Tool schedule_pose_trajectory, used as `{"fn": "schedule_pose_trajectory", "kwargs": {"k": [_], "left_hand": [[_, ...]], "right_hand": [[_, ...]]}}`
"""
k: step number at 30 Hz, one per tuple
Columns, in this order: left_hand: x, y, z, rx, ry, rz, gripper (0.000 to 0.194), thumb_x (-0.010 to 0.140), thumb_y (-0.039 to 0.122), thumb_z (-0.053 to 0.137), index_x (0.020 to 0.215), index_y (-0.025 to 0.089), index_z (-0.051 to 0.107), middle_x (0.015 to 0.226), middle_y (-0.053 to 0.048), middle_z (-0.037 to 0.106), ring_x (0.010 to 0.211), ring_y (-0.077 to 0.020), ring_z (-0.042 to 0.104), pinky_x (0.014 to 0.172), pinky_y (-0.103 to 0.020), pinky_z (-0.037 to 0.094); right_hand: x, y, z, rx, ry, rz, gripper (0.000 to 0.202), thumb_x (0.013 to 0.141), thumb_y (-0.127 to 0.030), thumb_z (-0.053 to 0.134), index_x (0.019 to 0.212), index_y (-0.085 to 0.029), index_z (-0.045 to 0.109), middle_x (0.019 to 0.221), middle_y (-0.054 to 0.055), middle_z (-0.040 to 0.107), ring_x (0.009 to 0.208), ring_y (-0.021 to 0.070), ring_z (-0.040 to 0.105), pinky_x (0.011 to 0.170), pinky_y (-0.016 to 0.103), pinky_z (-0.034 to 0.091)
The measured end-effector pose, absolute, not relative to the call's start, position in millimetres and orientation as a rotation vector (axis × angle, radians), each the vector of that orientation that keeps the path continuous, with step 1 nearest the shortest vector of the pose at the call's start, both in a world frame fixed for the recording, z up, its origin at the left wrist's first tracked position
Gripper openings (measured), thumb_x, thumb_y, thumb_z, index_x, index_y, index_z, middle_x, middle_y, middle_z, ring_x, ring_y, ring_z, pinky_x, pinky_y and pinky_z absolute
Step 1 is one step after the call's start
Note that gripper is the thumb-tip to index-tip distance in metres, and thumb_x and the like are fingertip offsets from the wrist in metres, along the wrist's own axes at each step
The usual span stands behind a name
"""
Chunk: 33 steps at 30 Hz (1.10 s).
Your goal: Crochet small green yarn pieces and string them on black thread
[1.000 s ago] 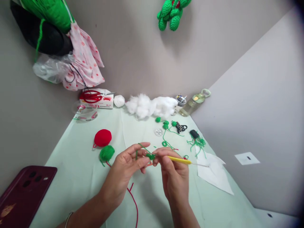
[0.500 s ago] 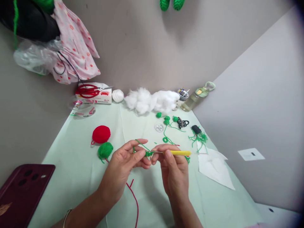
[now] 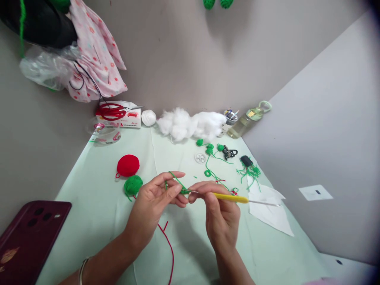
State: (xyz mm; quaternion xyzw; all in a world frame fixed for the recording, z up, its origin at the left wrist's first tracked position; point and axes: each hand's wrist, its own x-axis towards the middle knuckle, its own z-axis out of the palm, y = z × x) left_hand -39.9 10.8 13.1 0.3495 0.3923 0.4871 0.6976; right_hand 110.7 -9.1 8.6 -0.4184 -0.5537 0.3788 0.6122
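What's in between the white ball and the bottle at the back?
Going from the white ball to the bottle, the head view shows fluffy white stuffing, then a cup right beside the bottle.

hands [image 3: 152, 200]: bare | right forearm [image 3: 233, 263]: bare | left forearm [image 3: 111, 253]: bare, encircled by a thin, rounded, silvery bangle [image 3: 82, 270]

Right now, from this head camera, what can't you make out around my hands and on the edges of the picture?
All in the head view:
- Green crochet work: partly hidden by the left hand's fingers; stitches too small to count.
- Crochet hook: its tip at the work is too small to tell whether it has caught yarn.
- Green crocheted piece above: cut off by the top edge.
- Maroon smartphone: cut off at left; its back hides the screen.
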Motion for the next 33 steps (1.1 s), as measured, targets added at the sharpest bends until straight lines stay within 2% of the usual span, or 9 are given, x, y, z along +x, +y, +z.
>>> {"fn": "schedule_pose_trajectory", "kwargs": {"k": [5, 9, 26, 33], "left_hand": [[-39.2, 10.0, 14.8, 0.785, 0.878, 1.092, 0.024, 0.088, 0.033, 0.069, 0.109, 0.021, 0.071, 0.078, 0.001, 0.063, 0.072, -0.0136, 0.068, 0.074, -0.026, 0.058], [-38.0, 9.8, 15.8, 0.760, 0.850, 1.106, 0.027, 0.082, 0.027, 0.074, 0.108, 0.020, 0.071, 0.083, 0.001, 0.062, 0.074, -0.0146, 0.068, 0.077, -0.029, 0.059], [-41.5, 10.3, 14.5, 0.821, 0.904, 1.078, 0.022, 0.083, 0.025, 0.073, 0.104, 0.020, 0.069, 0.078, 0.002, 0.062, 0.070, -0.0131, 0.069, 0.071, -0.025, 0.058], [-40.9, 10.4, 16.0, 0.863, 0.959, 1.095, 0.020, 0.082, 0.024, 0.073, 0.102, 0.021, 0.070, 0.077, 0.002, 0.063, 0.070, -0.0128, 0.068, 0.072, -0.025, 0.058]], "right_hand": [[111.0, -9.4, 11.1, -0.999, -1.329, 0.813, 0.023, 0.099, -0.017, 0.048, 0.099, -0.023, 0.070, 0.093, 0.005, 0.069, 0.078, 0.0157, 0.067, 0.070, 0.032, 0.057], [111.9, -9.5, 11.2, -1.039, -1.343, 0.761, 0.022, 0.098, -0.016, 0.048, 0.098, -0.022, 0.070, 0.093, 0.006, 0.070, 0.077, 0.0163, 0.067, 0.068, 0.032, 0.057], [107.6, -12.2, 9.0, -1.002, -1.349, 0.760, 0.025, 0.099, -0.015, 0.046, 0.099, -0.024, 0.069, 0.093, 0.005, 0.069, 0.080, 0.0174, 0.068, 0.066, 0.032, 0.058], [107.0, -12.3, 12.2, -1.019, -1.429, 0.687, 0.027, 0.098, -0.011, 0.046, 0.098, -0.025, 0.070, 0.090, 0.004, 0.071, 0.087, 0.0180, 0.068, 0.071, 0.033, 0.056]]}}
